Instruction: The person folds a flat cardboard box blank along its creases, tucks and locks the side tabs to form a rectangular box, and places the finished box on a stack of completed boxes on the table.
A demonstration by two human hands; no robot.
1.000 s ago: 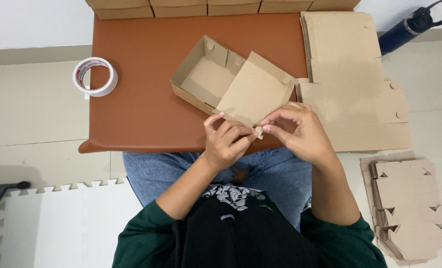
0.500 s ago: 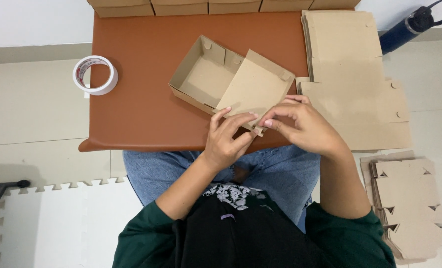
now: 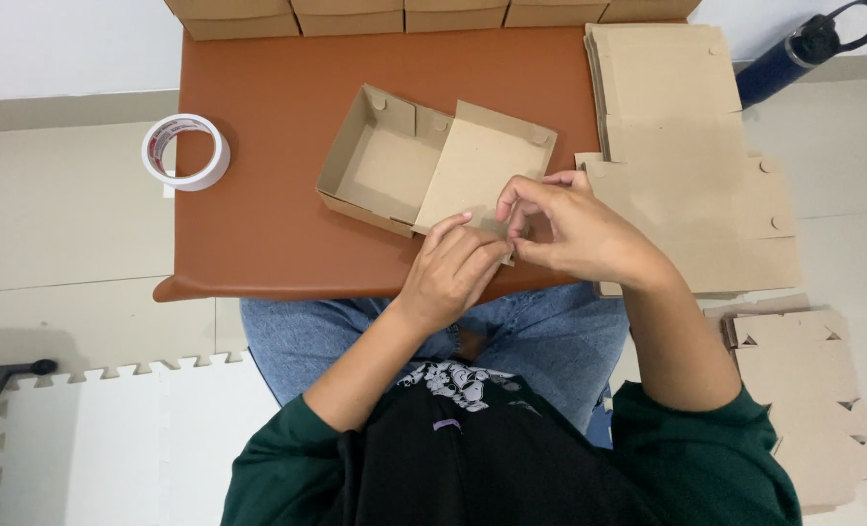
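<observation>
A small brown cardboard box (image 3: 385, 166) lies on the brown table (image 3: 268, 195), its tray part folded up and its lid flap (image 3: 477, 170) slanting toward me. My left hand (image 3: 453, 268) pinches the near edge of the lid flap. My right hand (image 3: 575, 229) meets it from the right, fingertips on the same near corner of the flap. Both hands sit at the table's front edge, above my lap in blue jeans.
A stack of flat unfolded box blanks (image 3: 687, 156) covers the table's right side. A roll of white tape (image 3: 185, 153) lies on the floor left of the table. Folded boxes (image 3: 404, 15) line the far edge. More blanks (image 3: 804, 390) lie on the floor at right, near a dark blue bottle (image 3: 804, 49).
Both hands have shifted slightly up along the lid flap's near corner, and the flap has tipped a little. The box tray has stayed in place.
</observation>
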